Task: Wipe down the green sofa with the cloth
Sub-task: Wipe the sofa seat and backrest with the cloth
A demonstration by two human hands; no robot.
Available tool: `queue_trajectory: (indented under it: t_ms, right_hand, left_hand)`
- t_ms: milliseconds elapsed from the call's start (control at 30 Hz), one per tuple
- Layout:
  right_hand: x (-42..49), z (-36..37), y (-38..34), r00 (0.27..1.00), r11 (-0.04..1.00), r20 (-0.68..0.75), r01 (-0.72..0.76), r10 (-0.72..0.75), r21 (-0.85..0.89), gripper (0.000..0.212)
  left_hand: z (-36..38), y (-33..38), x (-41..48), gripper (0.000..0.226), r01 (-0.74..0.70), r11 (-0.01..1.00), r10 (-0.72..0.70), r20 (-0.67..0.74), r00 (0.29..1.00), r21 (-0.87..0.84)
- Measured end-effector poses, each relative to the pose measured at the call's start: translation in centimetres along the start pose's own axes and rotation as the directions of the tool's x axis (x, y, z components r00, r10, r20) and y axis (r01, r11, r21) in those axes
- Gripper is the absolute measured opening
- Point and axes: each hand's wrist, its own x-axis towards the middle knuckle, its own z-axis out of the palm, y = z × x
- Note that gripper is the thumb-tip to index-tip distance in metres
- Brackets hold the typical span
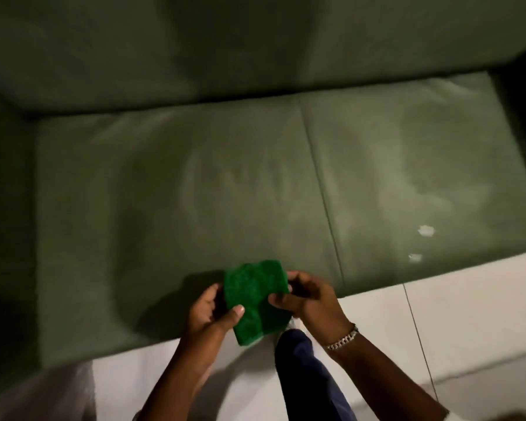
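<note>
The green sofa (170, 189) fills most of the head view, with two seat cushions split by a seam and a backrest above. A folded bright green cloth (254, 296) is held in the air over the front edge of the left cushion. My left hand (208, 311) grips its left side with the thumb on top. My right hand (307, 296), with a bracelet on the wrist, pinches its right edge. Two small white specks (425, 230) lie on the right cushion near its front edge.
Pale tiled floor (453, 314) runs along the sofa's front. My leg in dark blue trousers (304, 366) stands close to the sofa below the cloth. A dark armrest (520, 98) closes the sofa's right end.
</note>
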Motion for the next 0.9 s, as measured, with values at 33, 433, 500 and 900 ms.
queue_trajectory:
  t_ms: [33, 433, 500, 900]
  right_hand:
    - [1.0, -2.2, 0.0, 0.995, 0.999, -0.086, 0.045, -0.048, -0.029, 0.030]
    - [8.7, -16.8, 1.5, 0.682, 0.930, -0.681, -0.004, -0.267, -0.368, 0.046]
    - [9.7, -16.6, 1.4, 0.617, 0.826, -0.640, 0.031, -0.458, -0.562, 0.061]
    - [10.5, -17.2, 7.7, 0.596, 0.453, -0.501, -0.244, -0.627, -0.857, 0.055]
  left_hand:
    - [2.6, 0.1, 1.4, 0.037, 0.016, 0.999, -0.017, 0.013, 1.000, 0.037]
    - [21.1, 0.7, 13.3, 0.026, -0.579, 0.420, 0.463, 0.384, 0.799, 0.698]
    - [20.2, 1.4, 15.2, 0.028, -0.676, 0.061, 0.562, 0.534, 0.631, 0.735]
    - [18.2, 2.9, 21.6, 0.079, -0.589, -0.601, 0.163, 0.804, 0.572, 0.541]
